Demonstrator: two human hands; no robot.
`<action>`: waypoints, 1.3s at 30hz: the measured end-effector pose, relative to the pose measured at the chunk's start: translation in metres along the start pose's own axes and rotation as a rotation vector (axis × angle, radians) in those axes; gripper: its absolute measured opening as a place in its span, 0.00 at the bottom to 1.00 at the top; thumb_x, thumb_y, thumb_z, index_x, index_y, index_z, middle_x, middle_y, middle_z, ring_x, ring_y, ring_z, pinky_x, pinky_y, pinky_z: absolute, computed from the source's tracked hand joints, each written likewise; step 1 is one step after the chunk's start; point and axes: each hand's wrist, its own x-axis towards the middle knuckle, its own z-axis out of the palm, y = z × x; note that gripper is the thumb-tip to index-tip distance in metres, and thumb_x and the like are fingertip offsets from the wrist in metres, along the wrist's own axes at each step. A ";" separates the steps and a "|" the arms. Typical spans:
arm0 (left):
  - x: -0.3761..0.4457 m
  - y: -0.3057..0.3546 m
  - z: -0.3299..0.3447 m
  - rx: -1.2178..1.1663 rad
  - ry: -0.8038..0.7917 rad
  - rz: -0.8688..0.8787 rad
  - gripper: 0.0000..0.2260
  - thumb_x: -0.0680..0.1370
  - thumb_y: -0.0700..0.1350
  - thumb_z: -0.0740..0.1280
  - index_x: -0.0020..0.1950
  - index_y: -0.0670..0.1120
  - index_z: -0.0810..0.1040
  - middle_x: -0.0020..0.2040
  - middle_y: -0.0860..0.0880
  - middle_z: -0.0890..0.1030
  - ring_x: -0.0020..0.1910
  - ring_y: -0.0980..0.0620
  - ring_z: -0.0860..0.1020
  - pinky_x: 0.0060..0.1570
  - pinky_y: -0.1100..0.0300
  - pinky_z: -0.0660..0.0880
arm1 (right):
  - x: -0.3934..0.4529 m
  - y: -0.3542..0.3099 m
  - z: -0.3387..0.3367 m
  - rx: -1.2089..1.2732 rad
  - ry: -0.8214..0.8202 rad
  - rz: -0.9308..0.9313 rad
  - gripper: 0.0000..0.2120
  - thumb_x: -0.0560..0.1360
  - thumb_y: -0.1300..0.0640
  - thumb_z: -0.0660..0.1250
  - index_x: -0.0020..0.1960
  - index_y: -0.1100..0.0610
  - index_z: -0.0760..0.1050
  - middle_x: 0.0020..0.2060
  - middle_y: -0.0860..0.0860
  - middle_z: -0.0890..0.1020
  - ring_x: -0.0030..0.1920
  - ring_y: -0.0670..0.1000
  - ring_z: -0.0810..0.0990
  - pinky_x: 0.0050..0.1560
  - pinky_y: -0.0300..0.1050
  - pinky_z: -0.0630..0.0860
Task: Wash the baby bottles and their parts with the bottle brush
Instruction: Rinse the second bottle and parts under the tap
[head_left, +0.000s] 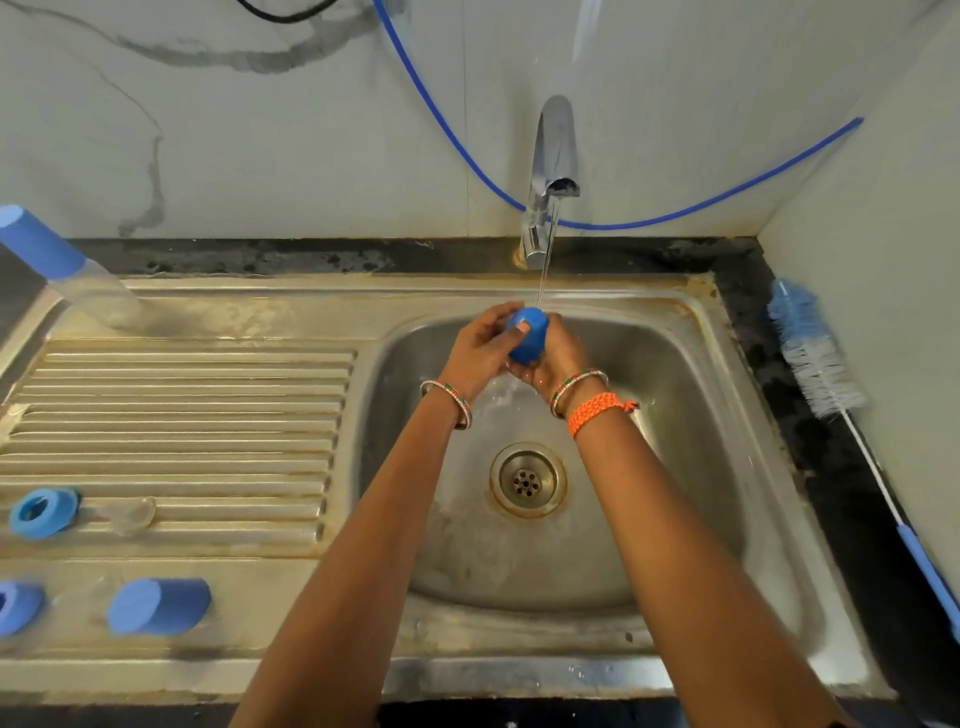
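Note:
Both hands hold a blue bottle cap (530, 338) under the thin water stream of the tap (553, 171), above the sink basin (675, 415). My left hand (480, 345) grips the cap from the left, with a fingertip on its top. My right hand (563, 358) cups it from behind and below. The bottle brush (815, 348), with blue and white bristles, lies on the dark counter to the right of the sink. On the drainboard at the left lie a blue collar ring (44, 512), a clear teat (130, 514), another blue cap (158, 605) and a second blue ring (18, 605).
A capped clear bottle (67, 275) stands at the drainboard's far left corner. A blue hose (467, 150) hangs along the tiled wall behind the tap. The drain (527, 480) lies in the basin's middle. A white wall closes in on the right.

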 end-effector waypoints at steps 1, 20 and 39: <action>-0.003 -0.001 0.002 0.056 -0.019 0.014 0.14 0.79 0.44 0.65 0.64 0.45 0.74 0.62 0.40 0.76 0.59 0.42 0.76 0.57 0.47 0.76 | -0.003 0.003 -0.003 -0.023 -0.002 0.006 0.14 0.81 0.49 0.56 0.57 0.59 0.71 0.47 0.59 0.78 0.41 0.54 0.79 0.31 0.44 0.81; -0.179 0.036 -0.164 0.058 0.402 0.092 0.20 0.78 0.29 0.60 0.69 0.42 0.69 0.57 0.46 0.75 0.45 0.57 0.74 0.36 0.72 0.72 | -0.103 0.093 0.091 -0.792 -0.431 -0.540 0.13 0.74 0.61 0.70 0.58 0.61 0.79 0.42 0.52 0.81 0.34 0.35 0.78 0.43 0.35 0.76; -0.252 0.039 -0.282 -0.082 0.543 -0.015 0.10 0.79 0.34 0.59 0.54 0.45 0.77 0.47 0.49 0.80 0.44 0.52 0.78 0.41 0.64 0.76 | -0.122 0.204 0.171 -1.120 -0.570 -0.492 0.15 0.72 0.61 0.71 0.58 0.55 0.79 0.51 0.52 0.80 0.52 0.51 0.79 0.52 0.44 0.78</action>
